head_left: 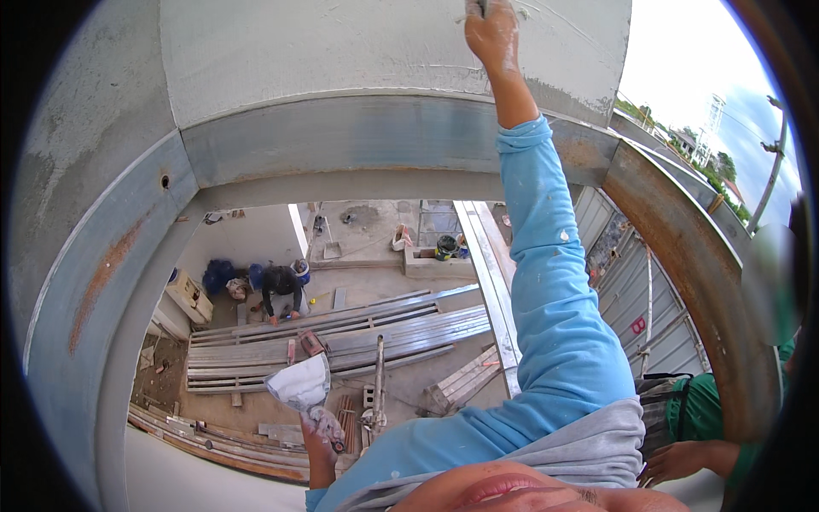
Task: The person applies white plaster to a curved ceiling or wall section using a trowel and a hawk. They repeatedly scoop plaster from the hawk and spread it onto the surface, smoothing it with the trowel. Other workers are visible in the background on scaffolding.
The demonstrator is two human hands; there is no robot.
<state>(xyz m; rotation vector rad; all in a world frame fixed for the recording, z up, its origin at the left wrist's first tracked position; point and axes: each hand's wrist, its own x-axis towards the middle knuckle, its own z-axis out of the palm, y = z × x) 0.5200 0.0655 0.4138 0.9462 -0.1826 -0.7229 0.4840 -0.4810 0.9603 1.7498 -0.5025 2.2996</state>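
Note:
My right arm, in a light blue sleeve, is stretched up against a white, freshly coated wall (324, 51). Its hand (492, 36) is closed round a grey, plaster-smeared tool (476, 8); the upper edge of the picture cuts off most of it, blade included. Low on the left, my left hand (322, 431), smeared with plaster, grips a plaster hawk (300, 381), a flat board bearing a white layer. The fingers' far side and the hawk's handle are hidden. Ridges and streaks of wet plaster mark the wall near my right hand.
A steel beam (358, 141) crosses below the wall, joined by a rusty side beam (682, 264). Far below, a person (281, 290) crouches beside stacked metal tubes (409, 337). Close at right is a co-worker in green, one hand (682, 461) lowered. Buckets (446, 247) stand below.

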